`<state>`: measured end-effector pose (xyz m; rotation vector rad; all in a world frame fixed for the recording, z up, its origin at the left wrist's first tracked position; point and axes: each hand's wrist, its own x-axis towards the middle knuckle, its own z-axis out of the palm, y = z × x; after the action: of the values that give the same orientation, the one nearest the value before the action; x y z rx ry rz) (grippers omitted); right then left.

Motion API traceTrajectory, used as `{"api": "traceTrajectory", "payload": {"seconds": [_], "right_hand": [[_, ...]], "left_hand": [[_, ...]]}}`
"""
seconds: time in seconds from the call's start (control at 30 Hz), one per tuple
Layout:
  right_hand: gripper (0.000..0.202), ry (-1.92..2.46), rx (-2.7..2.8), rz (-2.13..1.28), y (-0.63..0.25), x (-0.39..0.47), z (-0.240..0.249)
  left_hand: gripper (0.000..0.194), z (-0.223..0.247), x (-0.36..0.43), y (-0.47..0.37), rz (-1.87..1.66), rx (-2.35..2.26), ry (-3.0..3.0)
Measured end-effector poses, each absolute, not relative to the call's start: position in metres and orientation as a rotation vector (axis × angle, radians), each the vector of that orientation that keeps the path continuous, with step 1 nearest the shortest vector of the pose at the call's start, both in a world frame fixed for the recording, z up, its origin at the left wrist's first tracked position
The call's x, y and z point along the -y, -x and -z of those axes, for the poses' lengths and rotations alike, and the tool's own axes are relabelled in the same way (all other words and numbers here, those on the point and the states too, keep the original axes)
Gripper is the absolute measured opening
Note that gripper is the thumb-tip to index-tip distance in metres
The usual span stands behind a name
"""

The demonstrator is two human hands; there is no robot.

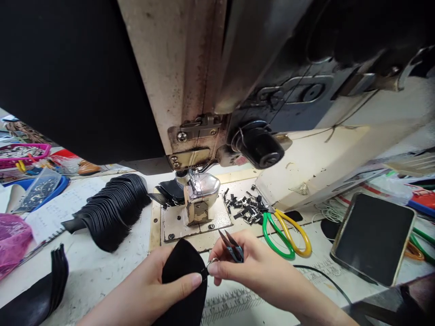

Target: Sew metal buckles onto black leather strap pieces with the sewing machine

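My left hand [163, 285] is closed around a black, curved leather-like piece [186, 262], its thumb pressed flat on the upper face. Against that piece's right edge, my right hand [238, 262] pinches a small shiny metal bit [212, 261], perhaps a ring or buckle. Thread snips [231, 246] are tucked in the same hand, blades pointing up and left. Just beyond both hands stands the sewing machine's raised post bed [201, 203] with the presser foot [202, 183] over it. The lower part of the black piece runs out of view.
A fanned stack of black pieces [113, 208] lies left, more black pieces [37, 294] nearer me. Small black tabs with metal bits [246, 206] are heaped right of the post. Scissors with green and yellow handles [287, 235] and a phone [374, 237] lie right. The machine head [190, 68] overhangs.
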<state>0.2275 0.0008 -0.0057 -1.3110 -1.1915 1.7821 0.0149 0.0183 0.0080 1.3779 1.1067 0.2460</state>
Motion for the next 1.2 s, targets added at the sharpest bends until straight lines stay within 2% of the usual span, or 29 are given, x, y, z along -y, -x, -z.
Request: {"api": "traceTrajectory", "payload": {"seconds": [0.43,0.6,0.77,0.93,1.1,1.2], "right_hand": [[0.014,1.262,1.196,-1.799,-0.226,-0.003,0.006],[0.015,1.234,1.204,-1.746,-0.225,-0.01,0.003],[0.019,1.297,1.187,-1.588,-0.223,-0.025,-0.01],[0.02,1.275,1.393,-1.23,-0.223,-0.041,-0.032],[0.009,1.317,1.561,-0.969,-0.224,-0.056,-0.041],[0.015,1.331,1.588,-0.953,-0.224,-0.063,-0.039]], "left_hand": [[0.027,-0.008,-0.022,-0.016,-0.214,-1.142,-1.482],[0.033,-0.013,-0.031,-0.018,-0.196,-1.277,-1.452],[0.029,-0.033,-0.052,-0.019,-0.287,-1.27,-1.462],[0.045,-0.05,-0.078,-0.019,-0.431,-1.359,-1.363],[0.029,-0.061,-0.102,-0.022,-0.435,-1.164,-1.369],[0.018,-0.066,-0.111,-0.02,-0.436,-1.163,-1.493]]}}
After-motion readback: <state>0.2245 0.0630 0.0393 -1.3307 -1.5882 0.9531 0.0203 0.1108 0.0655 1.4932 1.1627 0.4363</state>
